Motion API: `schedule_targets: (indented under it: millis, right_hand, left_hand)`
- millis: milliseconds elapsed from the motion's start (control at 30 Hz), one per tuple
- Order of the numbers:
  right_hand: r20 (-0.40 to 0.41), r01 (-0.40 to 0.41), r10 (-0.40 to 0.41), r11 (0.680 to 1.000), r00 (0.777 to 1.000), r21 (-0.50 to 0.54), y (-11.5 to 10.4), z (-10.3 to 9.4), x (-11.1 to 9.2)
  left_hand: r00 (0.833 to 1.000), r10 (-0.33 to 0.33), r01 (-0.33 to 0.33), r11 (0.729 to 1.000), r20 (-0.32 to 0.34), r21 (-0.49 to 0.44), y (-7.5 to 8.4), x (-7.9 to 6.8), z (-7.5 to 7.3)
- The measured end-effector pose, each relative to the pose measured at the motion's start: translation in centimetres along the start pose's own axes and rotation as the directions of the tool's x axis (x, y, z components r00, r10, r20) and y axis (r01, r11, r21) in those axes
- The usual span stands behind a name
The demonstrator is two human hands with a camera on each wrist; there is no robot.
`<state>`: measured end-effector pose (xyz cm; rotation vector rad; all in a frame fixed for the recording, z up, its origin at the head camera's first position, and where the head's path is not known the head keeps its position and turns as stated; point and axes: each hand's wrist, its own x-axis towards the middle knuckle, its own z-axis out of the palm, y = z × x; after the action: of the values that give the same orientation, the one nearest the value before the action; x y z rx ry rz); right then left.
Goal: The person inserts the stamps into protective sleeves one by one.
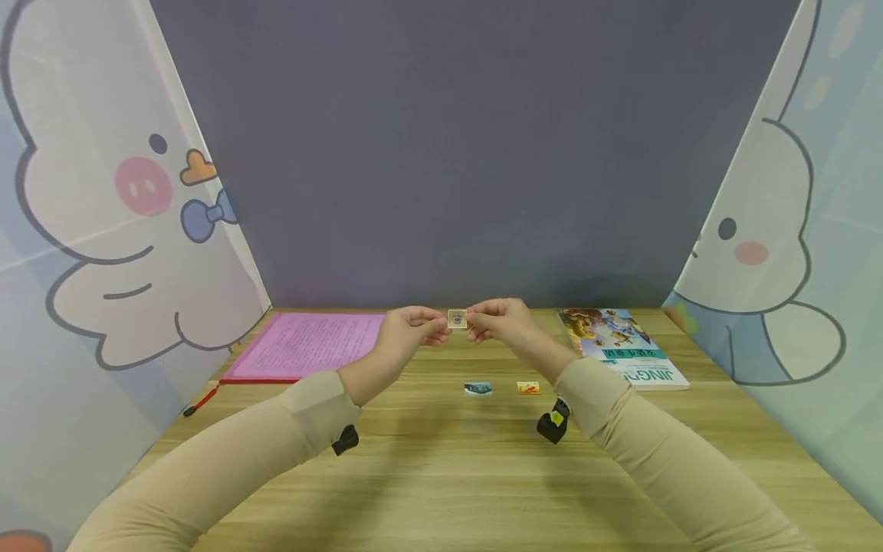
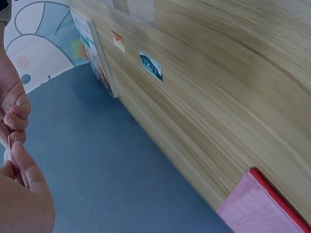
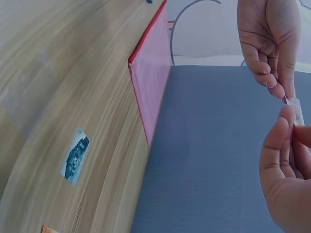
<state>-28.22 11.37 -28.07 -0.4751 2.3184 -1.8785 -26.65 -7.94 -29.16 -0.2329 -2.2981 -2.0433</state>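
Note:
Between my two hands, raised above the far part of the table, is a small square stamp-like card (image 1: pixel 457 319) with a pale border and a dark figure in its middle. My left hand (image 1: pixel 411 331) pinches one side edge between thumb and fingers. The opposite edge is pinched by my right hand (image 1: pixel 507 326). Seen from the right wrist, the card (image 3: pixel 294 110) is thin and pale, partly covered by fingertips. Below on the table lie a bluish small picture card (image 1: pixel 478 389) and an orange-yellow one (image 1: pixel 529 388), apart from both hands.
A pink mesh pouch (image 1: pixel 310 345) with printed sheets and a red zip edge lies at the left. On the right is a colourful book (image 1: pixel 621 345). The left wrist view shows a clear plastic piece (image 2: pixel 142 9) on the wooden table (image 1: pixel 441 491). A grey panel (image 1: pixel 455 153) stands behind.

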Motion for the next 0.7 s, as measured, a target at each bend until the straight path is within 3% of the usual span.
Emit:
schedule_targets:
  millis: [267,700]
  right_hand:
    - [0.085,0.014,-0.009,0.998,0.996,-0.063,-0.11,-0.31,-0.25]
    - [0.067,0.017,-0.015,1.0,0.998,-0.025,0.04,-0.1,-0.32]
  left_hand:
    - [1.0,-0.013,0.013,1.0,-0.002,0.0,0.02,-0.16,0.06]
    - [1.0,-0.008,0.008,1.0,-0.002,-0.027,0.09,-0.42,0.08]
